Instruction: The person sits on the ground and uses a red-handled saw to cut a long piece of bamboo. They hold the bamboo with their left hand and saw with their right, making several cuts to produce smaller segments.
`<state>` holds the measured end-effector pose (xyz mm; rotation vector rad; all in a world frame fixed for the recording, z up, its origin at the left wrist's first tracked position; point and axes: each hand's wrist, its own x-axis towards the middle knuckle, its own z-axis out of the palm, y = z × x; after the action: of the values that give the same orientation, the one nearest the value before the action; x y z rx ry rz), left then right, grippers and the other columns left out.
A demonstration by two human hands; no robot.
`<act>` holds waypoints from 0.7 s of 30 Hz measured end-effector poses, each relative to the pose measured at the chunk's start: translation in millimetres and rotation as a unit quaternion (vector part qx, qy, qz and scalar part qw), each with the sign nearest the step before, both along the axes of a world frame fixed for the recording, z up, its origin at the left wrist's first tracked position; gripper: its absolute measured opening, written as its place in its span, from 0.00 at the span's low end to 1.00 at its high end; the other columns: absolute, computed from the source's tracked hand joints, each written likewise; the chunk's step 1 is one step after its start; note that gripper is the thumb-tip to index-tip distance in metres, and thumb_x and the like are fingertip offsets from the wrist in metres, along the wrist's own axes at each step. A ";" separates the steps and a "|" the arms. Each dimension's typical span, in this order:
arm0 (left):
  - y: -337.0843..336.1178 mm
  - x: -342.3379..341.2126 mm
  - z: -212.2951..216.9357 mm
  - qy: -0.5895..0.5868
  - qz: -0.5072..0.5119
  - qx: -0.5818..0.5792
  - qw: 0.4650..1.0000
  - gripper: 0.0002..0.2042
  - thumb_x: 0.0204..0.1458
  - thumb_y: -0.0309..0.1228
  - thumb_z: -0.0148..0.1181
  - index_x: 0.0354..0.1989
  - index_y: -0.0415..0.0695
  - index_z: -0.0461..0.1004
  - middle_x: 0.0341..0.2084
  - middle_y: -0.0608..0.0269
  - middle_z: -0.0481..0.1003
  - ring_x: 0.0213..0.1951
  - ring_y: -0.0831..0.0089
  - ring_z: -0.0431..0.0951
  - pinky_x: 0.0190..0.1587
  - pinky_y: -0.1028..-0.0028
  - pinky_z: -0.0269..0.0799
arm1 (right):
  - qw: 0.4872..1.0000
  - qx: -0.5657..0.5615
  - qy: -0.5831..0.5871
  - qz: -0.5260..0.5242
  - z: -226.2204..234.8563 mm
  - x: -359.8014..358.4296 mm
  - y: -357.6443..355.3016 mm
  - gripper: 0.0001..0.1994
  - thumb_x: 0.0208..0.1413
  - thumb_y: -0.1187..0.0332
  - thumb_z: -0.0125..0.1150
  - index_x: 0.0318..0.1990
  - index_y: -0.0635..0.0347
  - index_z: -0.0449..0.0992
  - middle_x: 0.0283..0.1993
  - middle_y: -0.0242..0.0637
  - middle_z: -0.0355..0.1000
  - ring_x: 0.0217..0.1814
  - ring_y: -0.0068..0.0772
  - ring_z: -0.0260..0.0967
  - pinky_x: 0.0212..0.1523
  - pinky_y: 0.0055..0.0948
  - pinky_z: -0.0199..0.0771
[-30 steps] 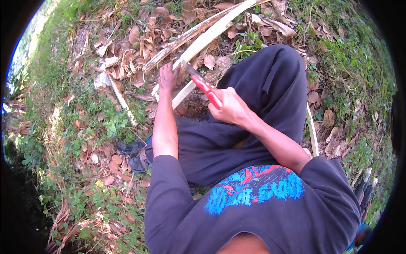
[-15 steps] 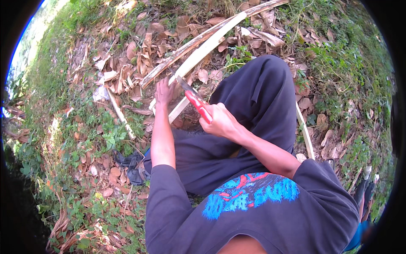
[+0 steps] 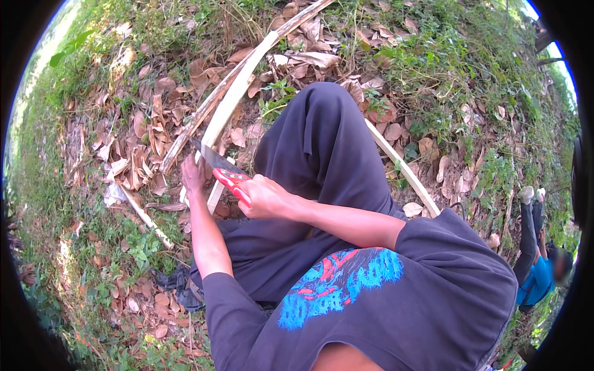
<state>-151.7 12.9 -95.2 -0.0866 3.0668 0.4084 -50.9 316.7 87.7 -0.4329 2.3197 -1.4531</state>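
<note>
My right hand (image 3: pixel 267 196) is wrapped round the red handle of a hand saw (image 3: pixel 218 162). The saw's grey blade slants up and left, its tip at a pale peeled wooden pole (image 3: pixel 230 102). My left hand (image 3: pixel 193 176) is closed about the near end of that pole, just below the blade tip; its fingertips are partly hidden. Between my two hands a short pale stick (image 3: pixel 216 196) shows. Teeth on the blade are too small to make out.
Beside the pole lies a longer rough bark-covered branch (image 3: pixel 207 108). A thin stick (image 3: pixel 145 216) rests on leaves at left, and another pale pole (image 3: pixel 405 168) right of my raised knee. Dark cloth (image 3: pixel 182 285) lies by my leg. Another person (image 3: pixel 537 278) is at the far right.
The whole view has swung, so everything sits further left, and the person at right shows more. The saw is still across the pole end, with both hands holding much as before.
</note>
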 end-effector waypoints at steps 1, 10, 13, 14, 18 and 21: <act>2.3 -1.0 0.8 -0.005 0.006 0.004 1.000 0.26 0.62 0.48 0.53 0.59 0.40 0.69 0.57 0.49 0.71 0.60 0.49 0.67 0.60 0.55 0.65 | 1.000 0.001 0.004 0.000 0.0 -1.1 0.7 0.08 0.47 0.68 0.59 0.26 0.66 0.73 0.25 0.56 0.73 0.33 0.62 0.74 0.39 0.50 0.75; 10.0 15.5 17.3 0.103 -0.030 0.111 0.988 0.30 0.60 0.50 0.58 0.67 0.45 0.65 0.57 0.45 0.70 0.58 0.46 0.71 0.59 0.55 0.67 | 0.996 -0.066 -0.009 -0.051 -5.9 -10.6 12.3 0.10 0.47 0.70 0.57 0.24 0.69 0.69 0.22 0.59 0.70 0.28 0.64 0.71 0.32 0.50 0.70; 21.3 8.8 27.7 0.101 -0.026 0.098 0.990 0.32 0.61 0.49 0.57 0.69 0.44 0.62 0.56 0.42 0.70 0.57 0.44 0.71 0.59 0.56 0.68 | 0.995 -0.081 -0.019 -0.061 -3.6 -12.5 15.0 0.11 0.48 0.69 0.58 0.24 0.69 0.69 0.22 0.59 0.69 0.28 0.64 0.70 0.31 0.49 0.70; 13.0 5.4 25.0 0.089 -0.028 0.088 0.992 0.33 0.60 0.50 0.59 0.69 0.45 0.62 0.56 0.42 0.70 0.57 0.45 0.72 0.59 0.55 0.69 | 0.996 -0.066 -0.037 -0.045 3.6 -13.6 15.3 0.11 0.48 0.68 0.58 0.24 0.69 0.69 0.21 0.59 0.69 0.27 0.64 0.70 0.31 0.48 0.70; 0.4 -9.0 13.7 0.011 -0.018 0.056 0.998 0.33 0.57 0.52 0.61 0.67 0.49 0.65 0.56 0.43 0.69 0.57 0.46 0.72 0.59 0.55 0.69 | 0.998 -0.037 -0.045 -0.031 9.3 -16.4 10.8 0.11 0.49 0.68 0.57 0.24 0.69 0.69 0.21 0.61 0.69 0.29 0.64 0.72 0.32 0.50 0.72; 1.9 -18.5 15.7 -0.048 -0.020 0.050 0.997 0.32 0.57 0.56 0.58 0.66 0.51 0.67 0.55 0.44 0.70 0.57 0.48 0.72 0.58 0.55 0.69 | 0.997 -0.040 -0.051 -0.045 6.2 -19.3 11.4 0.11 0.49 0.68 0.57 0.23 0.69 0.67 0.19 0.60 0.66 0.26 0.64 0.70 0.30 0.49 0.69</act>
<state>-170.2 14.8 -79.5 -0.0407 2.9435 0.5367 -70.2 328.1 93.9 -0.2719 2.2331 -1.5758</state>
